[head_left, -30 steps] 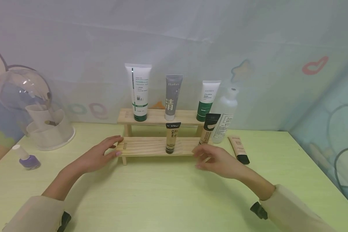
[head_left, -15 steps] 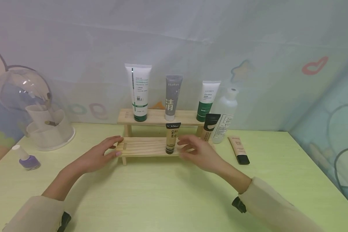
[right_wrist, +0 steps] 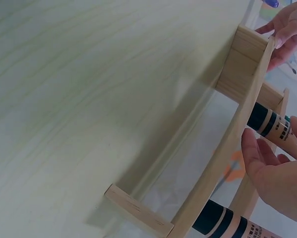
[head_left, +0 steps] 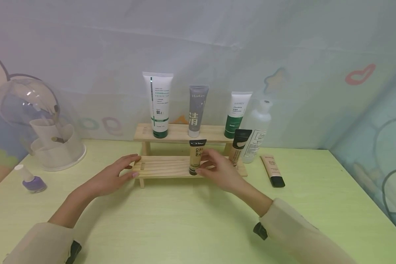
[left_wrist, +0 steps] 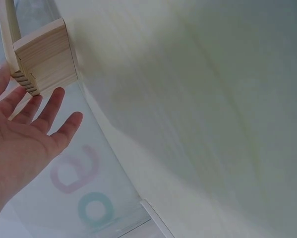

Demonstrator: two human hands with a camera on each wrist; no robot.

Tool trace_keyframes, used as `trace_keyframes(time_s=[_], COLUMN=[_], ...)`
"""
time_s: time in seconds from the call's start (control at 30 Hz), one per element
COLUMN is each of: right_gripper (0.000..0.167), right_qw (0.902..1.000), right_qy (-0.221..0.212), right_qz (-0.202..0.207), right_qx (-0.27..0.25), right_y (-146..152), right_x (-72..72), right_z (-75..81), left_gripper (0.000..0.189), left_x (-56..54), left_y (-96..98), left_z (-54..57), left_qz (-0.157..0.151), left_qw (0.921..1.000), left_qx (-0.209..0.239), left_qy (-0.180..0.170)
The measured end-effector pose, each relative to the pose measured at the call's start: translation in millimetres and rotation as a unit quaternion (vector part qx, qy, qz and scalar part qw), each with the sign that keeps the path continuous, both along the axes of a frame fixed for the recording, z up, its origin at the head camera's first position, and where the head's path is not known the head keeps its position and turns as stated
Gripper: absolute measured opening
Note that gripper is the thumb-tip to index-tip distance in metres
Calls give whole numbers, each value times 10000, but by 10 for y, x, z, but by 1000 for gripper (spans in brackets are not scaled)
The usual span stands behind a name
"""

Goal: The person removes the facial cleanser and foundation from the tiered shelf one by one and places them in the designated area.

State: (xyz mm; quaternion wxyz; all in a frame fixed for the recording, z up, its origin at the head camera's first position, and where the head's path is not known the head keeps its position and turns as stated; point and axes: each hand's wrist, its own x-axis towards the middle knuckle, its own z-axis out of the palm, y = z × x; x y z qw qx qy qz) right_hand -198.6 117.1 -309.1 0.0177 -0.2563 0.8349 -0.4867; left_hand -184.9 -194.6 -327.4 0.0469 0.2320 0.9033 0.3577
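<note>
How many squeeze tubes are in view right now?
6. Upper shelf: tall white tube, grey tube, half-green tube. Lower shelf: gold tube, black-topped beige tube. Lying on the table, at right: BB tube. Any directly behind these would be hidden.

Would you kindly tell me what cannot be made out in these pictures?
Head: fine print on the tall white tube, too small.
Head: base of the lower-right shelf tube, behind the right hand.
Left wrist: part of the left hand, beyond the left edge.
Right wrist: top of the gold tube, beyond the right edge.
</note>
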Motion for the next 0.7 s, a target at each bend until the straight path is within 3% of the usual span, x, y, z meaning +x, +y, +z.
trace_keyframes(time_s=[0.4, 0.7], right_gripper=[51, 38], right_qw=[9997, 9995], right_qy=[54, 165], right_qz=[-227, -284], right_qx=[0, 25], right_y=[-54, -61], right_x=[-10, -10], right_z=[-2, -6], left_gripper=[55, 55], left_x=[-1, -3], left_y=[1, 4], left_z=[3, -1], left_qz=[18, 15], left_qw=[10000, 10000], left_qx=[-31, -30], left_qy=[4, -14])
